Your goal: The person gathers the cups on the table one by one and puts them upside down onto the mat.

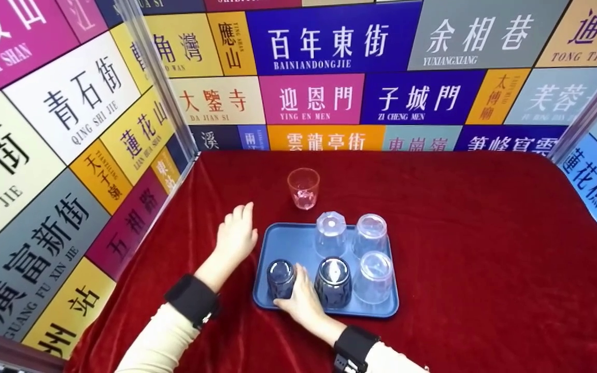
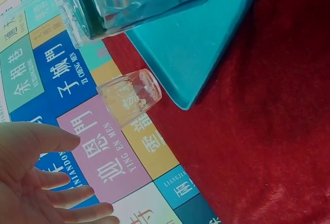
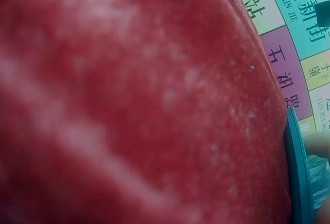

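My right hand [image 1: 304, 303] grips a dark glass [image 1: 281, 282] at the near left corner of a blue tray [image 1: 289, 239], thumb in front and fingers along its right side. In the right wrist view only a bit of that hand [image 3: 317, 142] shows, past the tray's edge. My left hand [image 1: 235, 234] hovers left of the tray, holding nothing; its spread fingers appear in the left wrist view. Beside my right hand stands another dark glass [image 1: 333, 285], upside down. Three clear glasses, such as the one at the near right [image 1: 374, 280], are also upside down on the tray.
Behind the tray, a pink-tinted glass [image 1: 303, 187] stands upright on the red velvet cloth [image 1: 474, 248]. Panels with colourful street-name signs [image 1: 311, 98] enclose the table at the back and sides.
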Motion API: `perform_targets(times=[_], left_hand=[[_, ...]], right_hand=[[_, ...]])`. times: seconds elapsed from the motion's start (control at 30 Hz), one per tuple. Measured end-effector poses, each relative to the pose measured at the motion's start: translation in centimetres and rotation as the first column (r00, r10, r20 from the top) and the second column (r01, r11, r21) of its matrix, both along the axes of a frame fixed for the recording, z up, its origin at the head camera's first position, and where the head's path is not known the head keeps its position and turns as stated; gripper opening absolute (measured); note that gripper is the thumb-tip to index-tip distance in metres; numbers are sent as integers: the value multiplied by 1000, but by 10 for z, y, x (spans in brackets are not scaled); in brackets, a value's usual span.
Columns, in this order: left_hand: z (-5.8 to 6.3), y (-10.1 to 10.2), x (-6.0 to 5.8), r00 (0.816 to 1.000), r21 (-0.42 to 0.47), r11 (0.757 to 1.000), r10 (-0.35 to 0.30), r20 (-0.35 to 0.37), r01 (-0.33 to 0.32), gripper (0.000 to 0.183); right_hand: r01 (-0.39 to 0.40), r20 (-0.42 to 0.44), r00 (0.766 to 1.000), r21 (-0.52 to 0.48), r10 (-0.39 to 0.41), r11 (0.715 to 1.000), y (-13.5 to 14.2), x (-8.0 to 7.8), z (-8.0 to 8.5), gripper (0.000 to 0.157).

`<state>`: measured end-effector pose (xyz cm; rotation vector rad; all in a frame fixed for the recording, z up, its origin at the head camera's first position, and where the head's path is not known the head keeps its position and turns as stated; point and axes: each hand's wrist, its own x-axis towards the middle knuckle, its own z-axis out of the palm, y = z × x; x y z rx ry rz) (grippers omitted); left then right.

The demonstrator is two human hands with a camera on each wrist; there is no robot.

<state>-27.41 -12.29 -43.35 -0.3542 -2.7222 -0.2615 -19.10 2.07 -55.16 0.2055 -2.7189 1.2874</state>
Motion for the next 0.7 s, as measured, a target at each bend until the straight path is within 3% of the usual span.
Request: perform_targets(times=[0.17,0.3,0.4,0.5,0.57,0.7], left_hand=[[-2,-1,-2,1000,8,1000,13,25,-13,56],[-3,-2,-4,999,-3,1000,23,28,-22,56],[-1,1,-7,999,11,1000,17,52,-17,56],[3,5,-16,987,116,993,-16,157,-2,56],[5,7,-26,966,240,971,-61,252,-2,57],[4,15,-50,913,478,876,-140,382,-66,63]], right_hand=[[-1,30,1000,-38,3,999,1,2,4,100],[-24,-28,999,-45,23,999,2,12,15,100],[-97,-101,991,-71,90,993,8,24,36,96],[-192,-161,973,-153,167,969,27,32,71,89],[-226,-220,960,-235,175,945,48,32,96,84],[-173,-373,927,-334,39,927,110,30,136,72]])
